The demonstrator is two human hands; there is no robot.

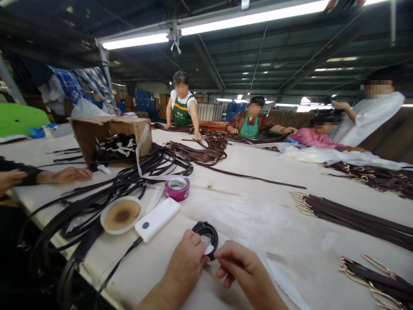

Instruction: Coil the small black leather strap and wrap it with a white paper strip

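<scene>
A black strap wound into a small coil (213,234) stands near the front of the table, with a small white piece (209,249) on its lower part. My left hand (189,258) is closed on the coil's left and lower side. Close against the coil's lower right, my right hand (240,267) has thumb and forefinger pinched together; whatever lies between them is too small to make out. Beyond my left hand are a white oblong device (158,219) with a black cable, a purple tape roll (177,189) and a white bowl (105,217) of brownish stuff.
Loose black straps (129,181) spread across the left, beside an open cardboard box (111,121). Brown straps with metal clasps (348,215) lie at right, more (203,150) farther back. Another person's hand (72,173) rests at far left; several people are around the white table (258,185).
</scene>
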